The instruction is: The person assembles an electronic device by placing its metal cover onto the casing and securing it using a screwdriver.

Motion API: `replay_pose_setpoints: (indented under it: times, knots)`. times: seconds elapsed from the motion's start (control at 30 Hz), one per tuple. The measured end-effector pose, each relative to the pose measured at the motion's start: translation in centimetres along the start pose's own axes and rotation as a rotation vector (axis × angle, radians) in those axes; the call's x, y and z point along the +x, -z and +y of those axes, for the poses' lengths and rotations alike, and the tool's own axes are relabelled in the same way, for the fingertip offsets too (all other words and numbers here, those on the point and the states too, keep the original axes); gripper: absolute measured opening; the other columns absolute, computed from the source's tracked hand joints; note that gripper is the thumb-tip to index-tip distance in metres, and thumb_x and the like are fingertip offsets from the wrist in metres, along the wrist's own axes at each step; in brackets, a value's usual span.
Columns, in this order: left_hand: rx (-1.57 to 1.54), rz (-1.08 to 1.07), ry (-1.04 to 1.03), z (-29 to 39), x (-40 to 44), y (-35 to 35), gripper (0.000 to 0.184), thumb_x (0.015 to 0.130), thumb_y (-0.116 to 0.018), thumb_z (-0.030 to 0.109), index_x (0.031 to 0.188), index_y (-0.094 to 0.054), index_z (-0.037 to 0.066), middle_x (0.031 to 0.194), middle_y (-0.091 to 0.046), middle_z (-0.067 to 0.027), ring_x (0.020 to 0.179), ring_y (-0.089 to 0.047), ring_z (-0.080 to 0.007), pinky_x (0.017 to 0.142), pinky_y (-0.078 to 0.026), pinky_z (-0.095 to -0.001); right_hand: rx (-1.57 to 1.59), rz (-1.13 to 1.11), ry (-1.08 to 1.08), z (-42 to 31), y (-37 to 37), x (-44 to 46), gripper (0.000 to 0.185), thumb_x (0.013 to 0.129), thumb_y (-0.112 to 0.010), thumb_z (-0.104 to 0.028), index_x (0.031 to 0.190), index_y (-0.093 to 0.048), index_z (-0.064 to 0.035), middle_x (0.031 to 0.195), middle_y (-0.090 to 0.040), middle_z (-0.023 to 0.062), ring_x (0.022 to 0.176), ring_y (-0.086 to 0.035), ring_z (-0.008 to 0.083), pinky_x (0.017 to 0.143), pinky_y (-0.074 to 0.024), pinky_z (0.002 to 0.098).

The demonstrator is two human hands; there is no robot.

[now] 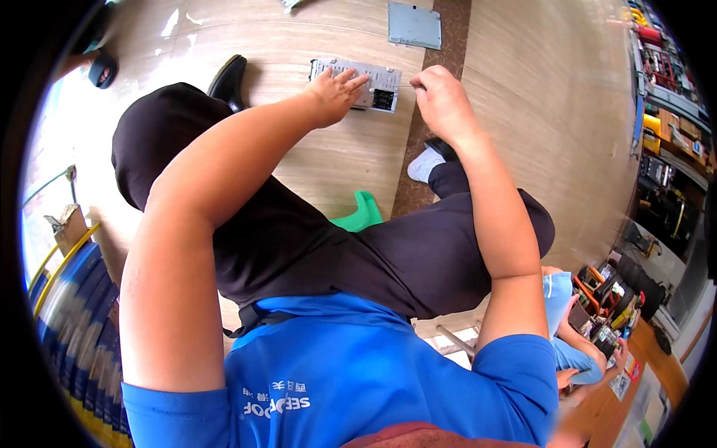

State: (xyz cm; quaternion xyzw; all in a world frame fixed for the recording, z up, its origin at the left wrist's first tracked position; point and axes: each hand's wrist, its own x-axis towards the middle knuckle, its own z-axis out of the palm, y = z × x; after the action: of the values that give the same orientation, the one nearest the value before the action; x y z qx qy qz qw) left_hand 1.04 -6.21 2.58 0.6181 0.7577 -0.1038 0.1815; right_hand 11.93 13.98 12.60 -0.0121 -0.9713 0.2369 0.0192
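A flat silver metal electronics unit [382,78] with slots and a black connector socket [385,99] lies on the floor in front of me. My left hand [335,95] rests on its left part, fingers spread over the top face. Just off the unit's right end, my right hand [442,99] is closed around a thin-shafted screwdriver [408,86]. Its shaft points left at that end; whether the tip touches is too small to tell. Beyond the unit lies a loose grey metal cover plate [414,26].
A green stool [363,212] shows between my legs. Shelves with tools and parts [668,142] line the right side. Another person in light blue shorts [573,358] sits at the lower right. A stack of blue items [78,299] stands at the left.
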Motion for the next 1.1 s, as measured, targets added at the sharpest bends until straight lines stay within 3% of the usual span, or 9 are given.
replay_pose_setpoints:
  times: [0.17, 0.23, 0.53, 0.73, 1.1]
  knots:
    - [-0.025, -0.029, 0.017, 0.0, 0.0, -0.1, 0.056, 0.098, -0.046, 0.018, 0.153, -0.039, 0.017, 0.166, -0.019, -0.0058, 0.15, -0.026, -0.0273, 0.115, -0.034, -0.0535, 0.057, -0.005, -0.008, 0.6, -3.6, -0.7, 0.012, 0.089, -0.061, -0.005, 0.099, -0.065, -0.0022, 0.104, -0.063, 0.0194, 0.095, -0.064, 0.0399, 0.083, -0.0538, 0.0465]
    - [0.019, 0.003, 0.041, 0.3, 0.1, -0.4, 0.054, 0.1, -0.044, 0.022, 0.154, -0.039, 0.022, 0.166, -0.021, -0.0031, 0.149, -0.028, -0.0254, 0.109, -0.036, -0.0539, 0.05, -0.014, -0.002, 0.9, -4.3, -0.8, 0.012, 0.09, -0.061, -0.006, 0.1, -0.064, -0.0029, 0.104, -0.062, 0.0191, 0.094, -0.065, 0.0402, 0.081, -0.0542, 0.0472]
    - [0.015, 0.04, 0.07, 0.9, 0.8, -0.4, 0.05, 0.099, -0.047, 0.023, 0.148, -0.047, 0.021, 0.161, -0.03, -0.0061, 0.142, -0.036, -0.0272, 0.095, -0.043, -0.0497, 0.023, -0.008, 0.015, 1.5, -5.9, -0.8, 0.014, 0.091, -0.062, -0.01, 0.104, -0.061, -0.0053, 0.105, -0.061, 0.0181, 0.093, -0.065, 0.0407, 0.08, -0.0547, 0.0481]
    - [-0.038, -0.051, 0.079, 1.2, 0.9, 1.0, 0.053, 0.096, -0.049, 0.02, 0.149, -0.046, 0.019, 0.159, -0.032, -0.007, 0.14, -0.037, -0.0282, 0.095, -0.045, -0.0461, 0.008, -0.001, 0.018, 1.4, -6.0, -0.5, 0.013, 0.091, -0.062, -0.011, 0.103, -0.061, -0.0055, 0.105, -0.061, 0.0183, 0.093, -0.065, 0.0407, 0.08, -0.0547, 0.0482]
    - [-0.028, -0.027, 0.079, 1.2, 0.7, 1.2, 0.051, 0.096, -0.051, 0.02, 0.146, -0.049, 0.02, 0.157, -0.033, -0.0061, 0.134, -0.041, -0.0261, 0.09, -0.046, -0.0428, 0.008, -0.016, 0.026, 1.6, -6.3, -0.3, 0.013, 0.091, -0.063, -0.01, 0.102, -0.061, -0.0047, 0.102, -0.061, 0.0189, 0.093, -0.064, 0.0408, 0.08, -0.0544, 0.0484]
